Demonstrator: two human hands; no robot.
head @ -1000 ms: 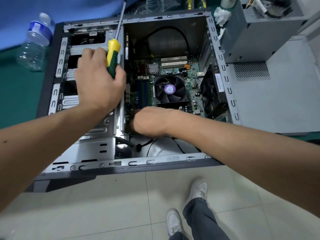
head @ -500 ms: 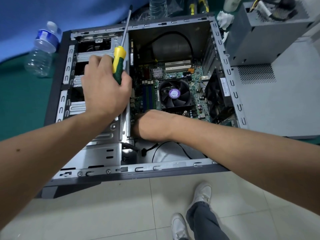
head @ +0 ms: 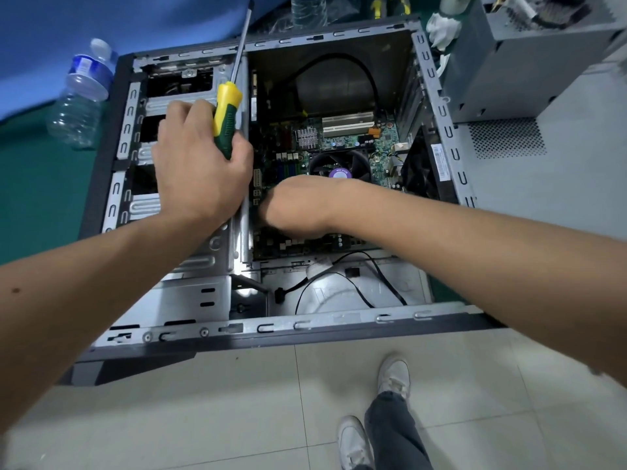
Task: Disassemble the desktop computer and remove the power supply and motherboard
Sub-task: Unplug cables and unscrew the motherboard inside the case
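Green motherboard (head: 342, 140) with a round black fan (head: 339, 164) lies flat inside the open grey metal computer case (head: 437, 106) on its side. The right hand (head: 295, 208) reaches down onto the board, its fingers hidden so its grip is unclear. The left hand (head: 200, 171) grips a yellow-and-green screwdriver (head: 227, 117) over the drive bays, shaft pointing away.

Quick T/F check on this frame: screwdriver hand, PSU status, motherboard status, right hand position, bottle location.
1. The left hand grips a screwdriver with a yellow and green handle. True.
2. The screwdriver's tip points down into the case. False: the shaft points up and away, towards the top of the view.
3. The power supply sits outside the computer case, to its right. True.
4. The motherboard is already out of the case. False: it lies inside the case.
5. The right hand rests on the plastic bottle. False: it reaches over the motherboard; the bottle lies left of the case.
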